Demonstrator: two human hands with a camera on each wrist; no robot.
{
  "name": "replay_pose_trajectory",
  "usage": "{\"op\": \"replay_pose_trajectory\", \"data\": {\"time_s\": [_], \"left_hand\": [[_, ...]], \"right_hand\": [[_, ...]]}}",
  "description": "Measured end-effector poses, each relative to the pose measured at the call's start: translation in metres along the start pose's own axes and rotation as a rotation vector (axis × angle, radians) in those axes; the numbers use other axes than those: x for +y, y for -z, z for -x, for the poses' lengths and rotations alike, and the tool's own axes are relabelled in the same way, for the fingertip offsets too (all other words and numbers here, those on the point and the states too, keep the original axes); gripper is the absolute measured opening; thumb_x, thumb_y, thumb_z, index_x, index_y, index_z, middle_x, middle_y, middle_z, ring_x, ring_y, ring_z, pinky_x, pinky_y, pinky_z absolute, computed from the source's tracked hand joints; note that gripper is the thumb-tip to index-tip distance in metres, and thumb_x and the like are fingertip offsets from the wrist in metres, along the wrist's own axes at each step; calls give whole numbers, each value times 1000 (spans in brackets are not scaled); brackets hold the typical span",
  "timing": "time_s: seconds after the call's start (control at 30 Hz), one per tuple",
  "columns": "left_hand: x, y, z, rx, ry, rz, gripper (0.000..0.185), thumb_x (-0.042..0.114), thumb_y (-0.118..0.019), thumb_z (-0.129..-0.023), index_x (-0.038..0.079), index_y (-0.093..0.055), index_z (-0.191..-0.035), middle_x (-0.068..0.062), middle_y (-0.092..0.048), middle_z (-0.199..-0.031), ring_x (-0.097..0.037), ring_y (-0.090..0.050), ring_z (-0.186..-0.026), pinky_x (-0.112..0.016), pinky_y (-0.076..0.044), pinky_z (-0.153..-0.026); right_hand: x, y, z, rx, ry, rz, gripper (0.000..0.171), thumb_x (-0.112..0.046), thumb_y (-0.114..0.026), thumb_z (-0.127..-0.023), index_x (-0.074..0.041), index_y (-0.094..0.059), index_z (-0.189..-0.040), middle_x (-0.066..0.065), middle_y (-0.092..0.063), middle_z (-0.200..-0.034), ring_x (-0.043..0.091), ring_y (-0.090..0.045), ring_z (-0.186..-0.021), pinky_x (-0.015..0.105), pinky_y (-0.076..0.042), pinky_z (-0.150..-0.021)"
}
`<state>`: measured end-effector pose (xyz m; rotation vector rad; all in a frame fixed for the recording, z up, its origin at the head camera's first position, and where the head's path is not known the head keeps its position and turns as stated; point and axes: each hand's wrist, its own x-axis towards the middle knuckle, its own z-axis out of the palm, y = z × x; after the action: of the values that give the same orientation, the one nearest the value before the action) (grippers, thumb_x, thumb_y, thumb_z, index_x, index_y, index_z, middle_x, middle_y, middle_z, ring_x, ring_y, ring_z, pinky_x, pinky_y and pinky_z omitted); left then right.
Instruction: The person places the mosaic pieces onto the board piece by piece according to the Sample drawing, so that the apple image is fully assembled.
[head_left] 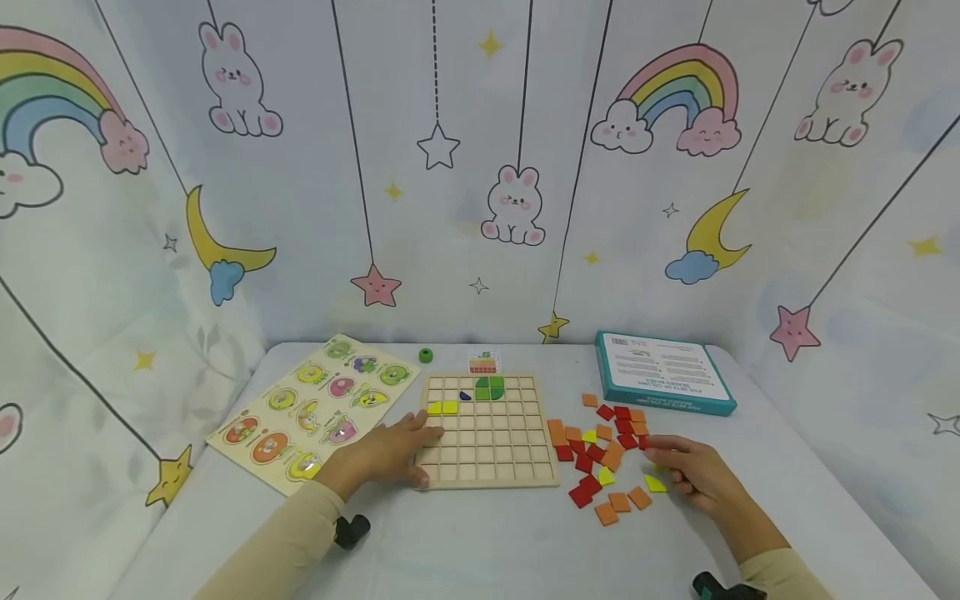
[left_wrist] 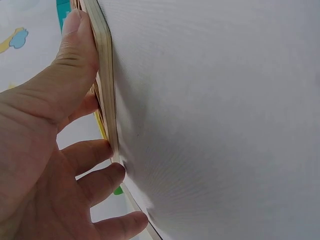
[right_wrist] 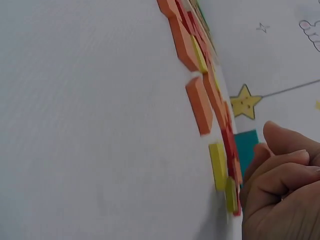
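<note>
A wooden grid board (head_left: 487, 471) lies flat on the table. My left hand (head_left: 390, 454) rests at its left side, fingers spread, with thumb and fingertips at the board's edge (left_wrist: 107, 85). On the grid sit two yellow tiles (head_left: 442, 407), a small dark blue piece (head_left: 466, 396) and several green pieces (head_left: 491, 388). To the right of the board, my right hand (head_left: 697, 475) is low over loose tiles, its fingers bent. Its fingertips are right at a red tile (head_left: 643, 442); I cannot tell whether they pinch it. A yellow rounded piece (head_left: 655, 483) lies beside that hand.
Loose orange tiles (head_left: 618, 502) and red tiles (head_left: 581, 496) lie scattered right of the board. Behind them is a teal-edged box (head_left: 667, 371). A fruit-picture board (head_left: 285, 425) lies to the left. A pattern card (head_left: 484, 362) and green round piece (head_left: 426, 356) are at the back.
</note>
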<state>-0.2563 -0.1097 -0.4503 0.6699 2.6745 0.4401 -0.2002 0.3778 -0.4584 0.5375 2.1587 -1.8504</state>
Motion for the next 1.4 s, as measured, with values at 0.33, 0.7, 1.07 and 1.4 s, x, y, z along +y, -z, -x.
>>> {"op": "replay_pose_trajectory", "data": {"time_s": [0.33, 0.7, 1.07, 1.4], "left_hand": [[1, 0, -4, -14, -22, 17, 83, 43, -84, -79, 30, -49, -153, -8, -28, -168, -32, -22, -155, -62, -20, -123], [3, 3, -1, -3, -4, 21, 83, 42, -85, -78, 29, -49, -152, -8, -29, -167, -32, -23, -155, -63, -22, -122], [1, -1, 0, -7, 10, 17, 83, 42, -86, -78, 30, -50, -152, -7, -29, -167, -32, -23, -155, -63, -23, -121], [-1, -1, 0, -2, 13, 29, 84, 42, -86, -77, 31, -49, -152, -7, -28, -168, -32, -23, -155, -63, -23, -121]], "right_hand": [[-19, -56, -29, 22, 136, 340, 46, -21, -74, -94, -2, -64, -134, 19, -58, -128, 32, -52, -110, 24, -55, -72], [-27, -72, -34, 76, 196, 583, 35, -18, -78, -89, -4, -70, -120, 16, -64, -115, 35, -54, -110, 33, -58, -79], [-35, -66, -34, -25, 149, 36, 42, -24, -56, -105, -5, -50, -142, 8, -57, -103, 15, -49, -70, 19, -42, -57], [-45, -88, -45, -133, 187, -171, 51, -25, -59, -105, -12, -46, -153, 5, -55, -102, 11, -51, -73, 16, -45, -61]]}}
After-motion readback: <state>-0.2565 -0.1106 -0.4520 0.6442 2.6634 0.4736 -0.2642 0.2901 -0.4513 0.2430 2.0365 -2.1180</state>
